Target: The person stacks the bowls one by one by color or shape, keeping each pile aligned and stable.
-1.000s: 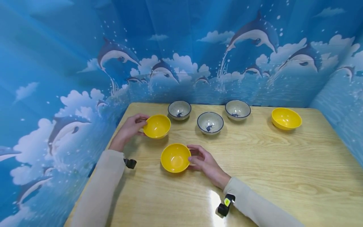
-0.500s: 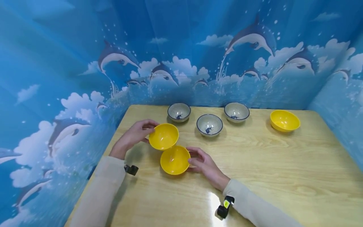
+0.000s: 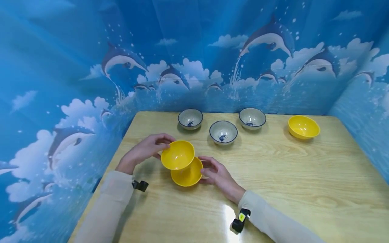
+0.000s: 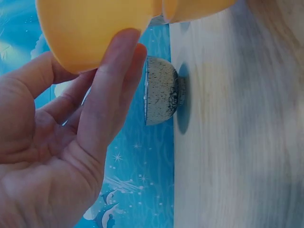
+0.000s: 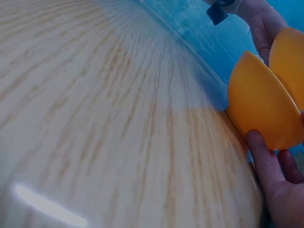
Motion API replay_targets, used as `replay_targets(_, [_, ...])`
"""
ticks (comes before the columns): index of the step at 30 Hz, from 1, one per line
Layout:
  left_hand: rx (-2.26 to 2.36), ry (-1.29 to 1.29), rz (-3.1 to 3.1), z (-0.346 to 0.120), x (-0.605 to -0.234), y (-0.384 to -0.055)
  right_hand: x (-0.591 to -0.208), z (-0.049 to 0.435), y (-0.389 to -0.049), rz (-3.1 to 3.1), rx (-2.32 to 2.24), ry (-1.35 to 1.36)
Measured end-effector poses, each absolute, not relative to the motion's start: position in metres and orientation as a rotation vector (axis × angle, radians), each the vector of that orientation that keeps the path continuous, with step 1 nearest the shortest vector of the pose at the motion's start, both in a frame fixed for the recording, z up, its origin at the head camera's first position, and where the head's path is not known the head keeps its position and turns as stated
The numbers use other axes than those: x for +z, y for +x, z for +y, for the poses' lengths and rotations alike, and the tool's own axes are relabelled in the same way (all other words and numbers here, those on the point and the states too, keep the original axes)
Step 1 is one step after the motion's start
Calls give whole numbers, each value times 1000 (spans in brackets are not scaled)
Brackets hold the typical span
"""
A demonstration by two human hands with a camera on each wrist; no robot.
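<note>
My left hand [image 3: 149, 150] grips the left rim of a yellow bowl [image 3: 177, 155], thumb over the edge, and holds it up off the table. This bowl overlaps the upper left part of a second yellow bowl [image 3: 187, 177], hiding some of its inside. My right hand [image 3: 218, 175] pinches that lower bowl at its right side. In the left wrist view the left fingers [image 4: 107, 90] press on the raised bowl's yellow wall [image 4: 95, 33]. The right wrist view shows the lower bowl [image 5: 261, 102] against the right hand's thumb, with the raised bowl [image 5: 289, 61] behind it.
Behind the hands stand three grey bowls with blue rims: the left one [image 3: 190, 119], the middle one [image 3: 223, 133] and the right one [image 3: 252, 118]. Another yellow bowl [image 3: 304, 127] stands at the back right of the wooden table [image 3: 288, 179]. A dolphin-print curtain [image 3: 194, 50] borders the table.
My left hand has brought its yellow bowl right and toward me, from beside the left grey bowl to over the other yellow bowl. The right hand and its bowl have stayed nearly still.
</note>
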State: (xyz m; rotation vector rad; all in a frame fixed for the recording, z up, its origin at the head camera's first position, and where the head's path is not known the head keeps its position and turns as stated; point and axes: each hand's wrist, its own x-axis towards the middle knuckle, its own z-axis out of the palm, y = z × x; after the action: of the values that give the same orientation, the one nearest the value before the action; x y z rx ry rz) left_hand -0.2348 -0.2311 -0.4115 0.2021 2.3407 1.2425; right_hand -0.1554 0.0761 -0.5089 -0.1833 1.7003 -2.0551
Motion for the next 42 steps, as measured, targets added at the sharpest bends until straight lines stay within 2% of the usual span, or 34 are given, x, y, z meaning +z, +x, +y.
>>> replay_targets(21, [1136,270,2367,-206,-424,-218,-508,76,-156,1691,-2054,-192])
replay_targets(42, [1103,218,2389,-202,-437,-215,-504,77,-154,1679,-2060,-185])
